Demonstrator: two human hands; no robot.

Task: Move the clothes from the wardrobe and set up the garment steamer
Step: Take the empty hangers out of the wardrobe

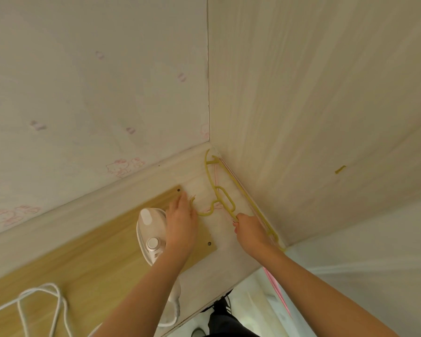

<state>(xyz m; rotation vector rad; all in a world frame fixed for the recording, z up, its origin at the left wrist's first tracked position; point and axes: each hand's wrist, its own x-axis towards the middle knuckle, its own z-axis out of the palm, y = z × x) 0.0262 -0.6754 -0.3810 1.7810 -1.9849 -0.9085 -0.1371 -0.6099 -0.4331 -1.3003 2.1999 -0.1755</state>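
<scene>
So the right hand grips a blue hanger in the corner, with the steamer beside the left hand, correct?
No, the hanger is yellow, not blue; the head view shows it. The right hand does grip it in the corner, with the steamer beside the left hand.

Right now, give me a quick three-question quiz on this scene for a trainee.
1. True or false: the right hand pinches the yellow hanger.
2. Which thing sits right beside the left hand? A) white garment steamer B) folded shirt C) spray bottle
3. Fill in: the cord looped on the wooden top is ____ in colour.

Key: 1 true; 2 A; 3 white.
</scene>
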